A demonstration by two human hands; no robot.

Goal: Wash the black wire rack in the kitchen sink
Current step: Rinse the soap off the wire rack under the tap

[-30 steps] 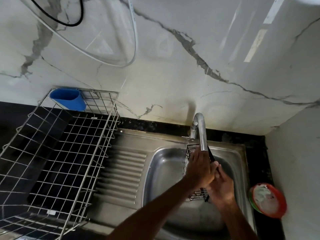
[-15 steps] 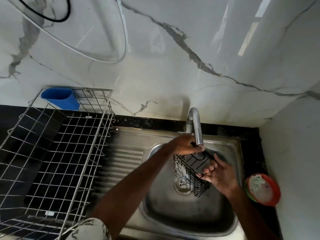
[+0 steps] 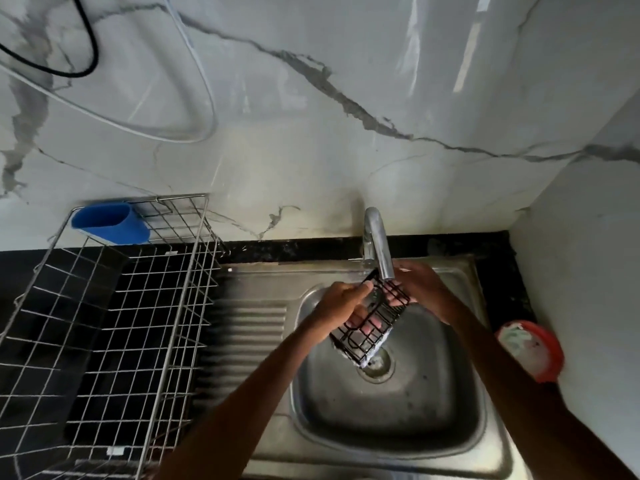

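The black wire rack [image 3: 372, 325] is a small basket held tilted over the steel sink [image 3: 398, 417], right under the spout of the chrome tap [image 3: 377, 245]. My left hand [image 3: 341, 306] grips its left side, with fingers showing through the wires. My right hand [image 3: 424, 289] holds its upper right end near the spout. The rack's lower end hangs above the drain [image 3: 379, 367]. Water seems to run off that end.
A large silver wire dish rack [image 3: 114, 323] with a blue plastic holder [image 3: 110, 223] stands on the black counter to the left. The ribbed drainboard [image 3: 252, 327] lies between it and the basin. A red bowl with white content [image 3: 530, 349] sits at the right by the wall.
My left hand has shifted from the rack's top to its left side. My right hand rose to the upper end by the spout. The rack now lies tilted, its lower end over the drain.
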